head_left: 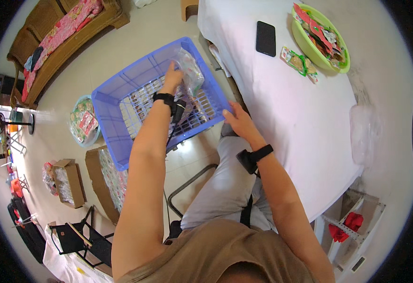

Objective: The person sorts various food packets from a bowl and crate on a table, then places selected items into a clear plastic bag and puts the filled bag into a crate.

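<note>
A blue plastic crate [114,137] with a slatted bottom stands tilted in front of me. My left hand [172,79] reaches down inside it, its fingers closed at the near edge of a clear plastic bag [191,73]. That bag lies against the crate's right wall, and small coloured packets seem to show through it. My right hand [240,123] grips the crate's near right corner, thumb on the rim, beside the white-covered table.
On the white-covered table [286,137] lie a black phone [266,38], small snack packets [300,63] and a green basin [299,40] full of packets. Left of the crate stand a light-blue basin [74,134] and open cardboard boxes [75,181]. A wooden bench [74,52] is farther off.
</note>
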The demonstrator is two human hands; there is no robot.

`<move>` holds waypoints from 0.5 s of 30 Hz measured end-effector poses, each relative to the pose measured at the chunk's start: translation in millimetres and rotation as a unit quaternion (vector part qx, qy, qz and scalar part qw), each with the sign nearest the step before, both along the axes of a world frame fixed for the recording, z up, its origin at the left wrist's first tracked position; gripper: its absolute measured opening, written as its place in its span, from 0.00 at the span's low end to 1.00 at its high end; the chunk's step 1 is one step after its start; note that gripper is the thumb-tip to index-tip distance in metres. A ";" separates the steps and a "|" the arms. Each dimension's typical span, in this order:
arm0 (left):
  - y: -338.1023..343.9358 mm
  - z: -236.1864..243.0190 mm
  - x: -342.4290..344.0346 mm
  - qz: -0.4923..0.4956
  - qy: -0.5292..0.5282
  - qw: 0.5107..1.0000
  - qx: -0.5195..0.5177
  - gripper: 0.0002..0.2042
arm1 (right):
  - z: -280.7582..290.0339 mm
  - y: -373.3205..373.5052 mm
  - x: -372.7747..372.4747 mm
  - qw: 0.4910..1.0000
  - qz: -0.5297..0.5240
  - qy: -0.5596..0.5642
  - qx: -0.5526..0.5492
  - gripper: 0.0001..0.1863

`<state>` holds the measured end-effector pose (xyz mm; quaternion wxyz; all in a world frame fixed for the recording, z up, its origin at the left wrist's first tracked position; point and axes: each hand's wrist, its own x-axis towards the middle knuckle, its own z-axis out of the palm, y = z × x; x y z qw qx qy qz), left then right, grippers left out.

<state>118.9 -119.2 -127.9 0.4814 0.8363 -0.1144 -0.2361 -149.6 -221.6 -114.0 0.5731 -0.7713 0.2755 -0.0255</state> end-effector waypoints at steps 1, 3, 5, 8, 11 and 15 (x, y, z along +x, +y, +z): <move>17.2 4.3 10.4 0.015 0.048 0.998 -0.035 0.33 | 2.1 1.7 -0.6 1.000 0.004 -0.017 0.016 0.31; 40.4 15.6 19.9 0.025 0.092 0.993 -0.071 0.32 | 6.9 0.5 -11.9 1.000 0.003 -0.023 0.012 0.31; 54.0 27.2 14.0 0.126 0.194 0.940 -0.251 0.30 | 12.6 -6.2 -30.5 1.000 -0.007 -0.026 0.007 0.30; 57.2 62.0 -6.1 0.196 0.240 0.888 -0.339 0.26 | 39.1 -16.2 -64.1 0.999 0.002 -0.038 -0.008 0.26; 53.6 87.5 -46.4 0.158 0.237 0.869 -0.405 0.24 | 82.3 -23.5 -100.6 0.999 -0.020 0.030 0.006 0.21; 8.4 123.0 -155.5 0.052 0.255 0.873 -0.413 0.20 | 67.7 -50.7 -169.4 0.992 -0.078 0.039 -0.089 0.21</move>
